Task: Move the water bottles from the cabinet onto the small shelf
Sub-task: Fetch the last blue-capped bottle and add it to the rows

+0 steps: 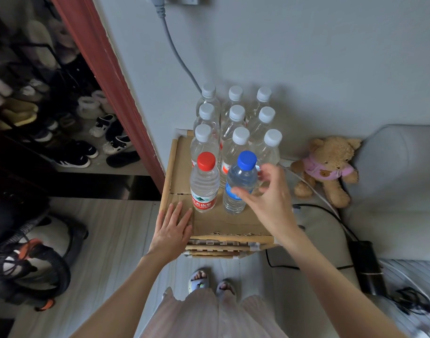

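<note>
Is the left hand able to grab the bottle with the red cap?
Probably yes. The left hand lies flat on the cardboard shelf top, right beside the clear red-capped plastic bottle, with nothing between them.

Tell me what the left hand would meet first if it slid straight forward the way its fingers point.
Probably the red-capped bottle: the left hand lies flat on the cardboard top, fingers aimed just below it.

Bare cardboard top (209, 222) lies open at the front; white-capped bottles (236, 132) crowd the rear, against the wall (306, 69).

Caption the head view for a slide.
Right hand at the blue-capped bottle; left hand flat on the shelf.
</note>
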Tool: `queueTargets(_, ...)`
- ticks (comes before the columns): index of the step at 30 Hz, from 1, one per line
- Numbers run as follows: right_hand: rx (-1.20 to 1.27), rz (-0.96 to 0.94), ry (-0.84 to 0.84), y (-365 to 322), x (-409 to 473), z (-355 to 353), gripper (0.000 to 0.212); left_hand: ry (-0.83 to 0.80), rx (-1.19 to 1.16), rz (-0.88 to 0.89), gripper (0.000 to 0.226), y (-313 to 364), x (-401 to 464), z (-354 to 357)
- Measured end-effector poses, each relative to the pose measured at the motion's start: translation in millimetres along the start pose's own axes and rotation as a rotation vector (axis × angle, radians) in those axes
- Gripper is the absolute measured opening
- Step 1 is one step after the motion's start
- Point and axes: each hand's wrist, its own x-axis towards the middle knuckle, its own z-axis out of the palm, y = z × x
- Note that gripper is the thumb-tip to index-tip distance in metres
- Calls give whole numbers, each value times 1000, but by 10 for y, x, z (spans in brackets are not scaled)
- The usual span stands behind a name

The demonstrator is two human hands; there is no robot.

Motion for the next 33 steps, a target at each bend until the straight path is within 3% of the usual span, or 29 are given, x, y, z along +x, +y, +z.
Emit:
queueTargets(4,-7,215,-90,162,-105,207,75,6,9,3,76,9,2,-4)
queueTargets(10,11,210,-64,346,-1,391,70,4,8,3,75,-6,-1,7)
queueTargets(15,251,212,-312,497,87,241,54,17,-4,4,74,-15,-1,19)
queueTargets(18,266,160,-395,533,111,172,47,18,2,8,76,-7,-3,9)
queueTargets(21,270,117,-367,543,59,198,47,24,-15,0,74,-9,5,16)
queueTargets(25,257,218,-225,574,-19,403,60,37,-39,5,73,-12,6,28)
queueTargets(27,256,239,-168,608,-14,466,56,38,-39,5,73,-13,5,27)
queueTargets(33,229,158,-265,682,2,390,39,67,-45,16,70,-27,2,41)
